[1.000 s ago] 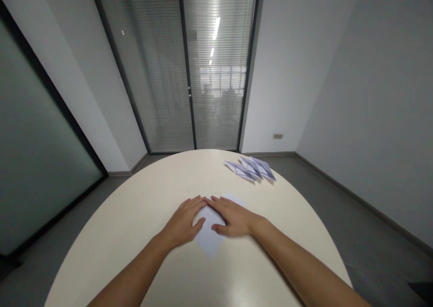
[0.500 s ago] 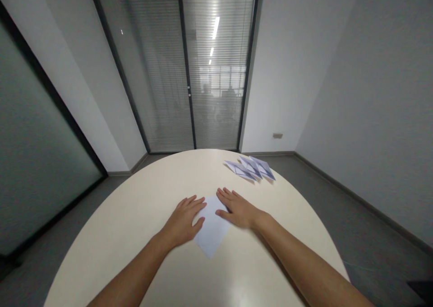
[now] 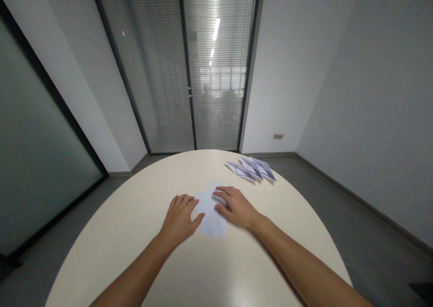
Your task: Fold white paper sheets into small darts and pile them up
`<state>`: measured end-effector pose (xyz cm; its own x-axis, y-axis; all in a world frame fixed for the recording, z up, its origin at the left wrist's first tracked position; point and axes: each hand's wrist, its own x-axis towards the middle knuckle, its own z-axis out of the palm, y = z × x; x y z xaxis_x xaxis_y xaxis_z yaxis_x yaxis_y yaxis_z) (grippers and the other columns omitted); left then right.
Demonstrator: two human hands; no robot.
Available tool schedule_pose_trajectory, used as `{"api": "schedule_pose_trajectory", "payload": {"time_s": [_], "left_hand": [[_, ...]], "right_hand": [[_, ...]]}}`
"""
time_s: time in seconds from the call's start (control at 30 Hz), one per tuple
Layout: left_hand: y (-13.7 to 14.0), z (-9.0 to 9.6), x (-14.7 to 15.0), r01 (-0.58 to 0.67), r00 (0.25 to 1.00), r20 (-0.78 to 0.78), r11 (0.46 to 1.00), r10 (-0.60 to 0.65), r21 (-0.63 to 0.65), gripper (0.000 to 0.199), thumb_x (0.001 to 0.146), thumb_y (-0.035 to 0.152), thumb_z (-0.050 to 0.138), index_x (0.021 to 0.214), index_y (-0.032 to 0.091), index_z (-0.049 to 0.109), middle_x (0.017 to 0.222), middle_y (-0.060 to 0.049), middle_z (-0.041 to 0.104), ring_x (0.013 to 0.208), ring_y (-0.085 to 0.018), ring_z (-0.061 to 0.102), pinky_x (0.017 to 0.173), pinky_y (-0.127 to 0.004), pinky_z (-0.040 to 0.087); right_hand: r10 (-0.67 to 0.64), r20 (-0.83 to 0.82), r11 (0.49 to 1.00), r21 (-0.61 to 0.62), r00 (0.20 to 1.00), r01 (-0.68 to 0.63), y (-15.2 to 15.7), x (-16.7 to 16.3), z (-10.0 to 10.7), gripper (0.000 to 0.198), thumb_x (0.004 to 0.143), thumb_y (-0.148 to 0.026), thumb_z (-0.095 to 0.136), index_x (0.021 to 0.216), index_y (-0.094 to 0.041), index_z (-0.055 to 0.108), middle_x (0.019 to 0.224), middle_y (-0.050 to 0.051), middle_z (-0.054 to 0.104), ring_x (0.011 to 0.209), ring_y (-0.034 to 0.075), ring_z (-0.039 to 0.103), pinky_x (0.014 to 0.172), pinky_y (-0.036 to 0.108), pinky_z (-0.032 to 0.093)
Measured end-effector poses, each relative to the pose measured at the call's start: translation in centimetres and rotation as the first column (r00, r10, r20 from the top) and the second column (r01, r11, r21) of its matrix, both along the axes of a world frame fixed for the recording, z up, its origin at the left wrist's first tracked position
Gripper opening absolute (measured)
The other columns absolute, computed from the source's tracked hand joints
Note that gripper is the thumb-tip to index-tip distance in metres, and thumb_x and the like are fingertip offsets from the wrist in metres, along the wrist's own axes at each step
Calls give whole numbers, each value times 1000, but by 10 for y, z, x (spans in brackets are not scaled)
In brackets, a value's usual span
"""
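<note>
A sheet of white paper (image 3: 210, 214) lies on the round table between my hands, its outline a little blurred. My left hand (image 3: 181, 217) is at the paper's left edge, fingers apart and thumb reaching over it. From the right, my right hand (image 3: 237, 206) comes over the paper's upper right part with fingers spread and slightly bent. Neither hand is closed round anything. Whether the right fingertips touch the paper or hover just above it, I cannot tell.
Several folded paper pieces (image 3: 251, 169) overlap near the table's far right edge. The cream round table (image 3: 135, 234) fills the foreground. Beyond it stand a glass door with blinds (image 3: 165, 95) and grey walls, one with a socket plate (image 3: 278, 136).
The paper has turned and shifted away from me; its lower corner no longer points toward me. My left hand has moved slightly left, and my right fingers have bent and swung left.
</note>
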<state>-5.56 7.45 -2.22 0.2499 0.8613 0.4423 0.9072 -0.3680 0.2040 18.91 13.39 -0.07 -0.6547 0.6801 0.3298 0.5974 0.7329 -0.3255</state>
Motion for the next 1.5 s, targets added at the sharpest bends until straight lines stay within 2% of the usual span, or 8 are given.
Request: {"api": "schedule_pose_trajectory", "payload": {"time_s": [0.13, 0.3, 0.43, 0.57, 0.67, 0.8, 1.1, 1.5], "left_hand": [[6, 0, -1, -32, 999, 12, 999, 32, 31, 33, 86, 43, 65, 110, 22, 69, 108, -12, 66, 112, -32, 57, 104, -53, 41], [7, -9, 1, 116, 991, 68, 992, -113, -39, 31, 92, 25, 57, 121, 26, 66, 136, -8, 60, 129, -27, 52, 112, -49, 37], [5, -8, 5, 102, 993, 72, 992, -96, -79, 25, 93, 26, 57, 114, 25, 71, 126, -7, 67, 118, -24, 60, 106, -45, 44], [5, -4, 7, 7, 1000, 23, 999, -6, -34, 24, 91, 31, 62, 111, 23, 72, 119, -9, 68, 111, -26, 61, 102, -45, 45], [7, -3, 9, -79, 997, 3, 997, 80, -15, 23, 90, 33, 63, 108, 21, 72, 113, -9, 68, 107, -26, 61, 99, -45, 46], [8, -2, 11, -135, 991, 2, 991, 135, -7, 23, 88, 35, 65, 104, 19, 70, 108, -10, 66, 102, -28, 60, 95, -46, 47], [8, -7, 11, -9, 996, 92, 999, 13, -45, 22, 90, 30, 62, 110, 20, 64, 113, -8, 64, 107, -24, 61, 95, -40, 50], [11, -14, 7, 30, 995, 97, 1000, -29, -7, 27, 88, 36, 66, 110, 21, 70, 123, -9, 66, 117, -26, 59, 104, -43, 48]], "right_hand": [[78, 86, 993, -98, 993, -70, -1, -3, -5, 54, 95, -54, 52, 143, -29, 53, 150, 10, 49, 139, 33, 40, 116, 56, 24], [21, 139, 993, -115, 990, -5, 4, 3, -11, 50, 98, -52, 49, 144, -32, 52, 157, 9, 39, 146, 38, 28, 116, 61, 19], [-4, 83, 1000, -2, 997, 5, 6, 3, -9, 36, 99, -38, 50, 131, -29, 64, 148, 9, 51, 142, 34, 37, 116, 58, 23], [132, -6, 990, 52, 991, -132, 1, -3, -1, 25, 97, -35, 57, 115, -26, 71, 127, 7, 66, 123, 25, 55, 110, 46, 34], [214, -14, 977, 25, 977, -214, -3, -8, 2, 34, 85, -46, 71, 112, -24, 70, 117, 7, 70, 112, 25, 61, 103, 42, 39], [211, 24, 977, -14, 977, -211, -6, -13, 2, 46, 76, -49, 79, 112, -22, 70, 113, 7, 71, 108, 27, 62, 98, 41, 43], [186, 37, 982, -17, 982, -186, -7, -13, 1, 35, 80, -43, 75, 105, -20, 71, 110, 8, 71, 107, 27, 63, 95, 38, 45], [191, 38, 982, 10, 981, -191, -7, -14, -1, 29, 84, -38, 71, 106, -19, 71, 107, 8, 71, 105, 25, 63, 94, 37, 45]]}}
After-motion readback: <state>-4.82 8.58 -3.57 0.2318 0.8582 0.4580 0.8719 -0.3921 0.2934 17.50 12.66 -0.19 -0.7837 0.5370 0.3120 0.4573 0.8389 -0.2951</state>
